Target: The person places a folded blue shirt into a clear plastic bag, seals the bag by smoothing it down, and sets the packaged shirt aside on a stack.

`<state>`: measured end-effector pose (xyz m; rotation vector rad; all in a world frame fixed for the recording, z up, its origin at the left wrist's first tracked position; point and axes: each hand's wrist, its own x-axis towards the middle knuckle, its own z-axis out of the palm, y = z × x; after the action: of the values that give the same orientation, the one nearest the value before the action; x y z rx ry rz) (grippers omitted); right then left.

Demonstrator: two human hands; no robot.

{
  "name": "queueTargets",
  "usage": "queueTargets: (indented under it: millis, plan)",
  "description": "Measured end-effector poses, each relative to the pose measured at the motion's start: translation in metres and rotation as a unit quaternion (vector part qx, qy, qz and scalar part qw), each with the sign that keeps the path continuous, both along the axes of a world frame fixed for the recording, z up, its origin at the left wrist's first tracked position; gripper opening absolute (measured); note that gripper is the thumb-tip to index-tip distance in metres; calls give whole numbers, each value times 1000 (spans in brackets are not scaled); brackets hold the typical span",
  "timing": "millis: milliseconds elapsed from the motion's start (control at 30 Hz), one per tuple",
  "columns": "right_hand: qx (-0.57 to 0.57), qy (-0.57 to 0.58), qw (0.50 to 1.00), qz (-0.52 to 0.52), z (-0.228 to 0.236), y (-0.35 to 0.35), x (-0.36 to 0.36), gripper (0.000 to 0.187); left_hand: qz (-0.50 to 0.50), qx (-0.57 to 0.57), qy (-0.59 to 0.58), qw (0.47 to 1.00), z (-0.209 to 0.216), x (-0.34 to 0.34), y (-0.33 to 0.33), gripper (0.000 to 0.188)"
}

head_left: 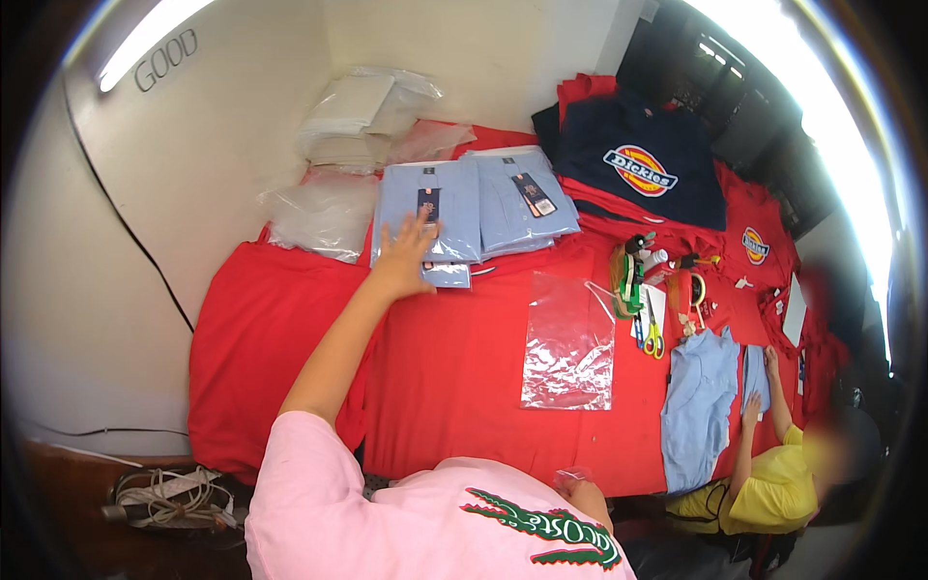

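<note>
My left hand (401,259) reaches out with fingers spread and rests on the left stack of folded light-blue garments (401,198) in clear bags. Its fingertips lie just below a dark tag on the top one. Another bagged stack of light-blue garments (503,208) stands right beside it. Close to my body, my right hand (588,498) is partly hidden by my pink shirt, its fingers closed around a crumpled bit of clear plastic film (572,476). A flat clear plastic bag (568,353) lies on the red cloth (454,367) in front of me.
Clear bags (324,217) and wrapped white sheets (348,104) sit at the back left. Navy (599,135) and red shirts are piled at the back right. Nearby are a tape dispenser (628,285) and scissors (654,338). At right, a person in yellow (773,493) handles light-blue cloth (756,377).
</note>
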<state>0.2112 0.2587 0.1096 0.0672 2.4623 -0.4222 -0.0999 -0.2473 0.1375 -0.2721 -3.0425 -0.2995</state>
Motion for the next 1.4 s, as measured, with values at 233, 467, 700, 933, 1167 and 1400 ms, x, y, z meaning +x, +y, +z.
queueTargets:
  millis: [233, 467, 700, 933, 1167, 1400]
  plan:
    - [-18, 13, 1000, -10, 7, 2, 10, 33, 6, -44, 156, 987, -39, -19, 29, 110]
    - [-14, 37, 999, 4, 12, 2, 3, 31, 64, 3, 225, 972, -36, -76, 20, 86]
    - [-44, 68, 996, -33, 5, 13, 29, 28, 66, 51, 154, 985, -6, -44, 43, 99]
    - [-103, 148, 980, -84, 11, 32, 21, 27, -160, 317, -35, 934, 23, 60, 136, 88]
    - [-242, 174, 955, -16, 76, 53, 16, 27, -490, 306, -245, 779, 48, 227, 314, 87]
    - [-282, 194, 934, -103, 122, 110, 56, 22, -474, 152, -359, 790, 36, 239, 361, 27]
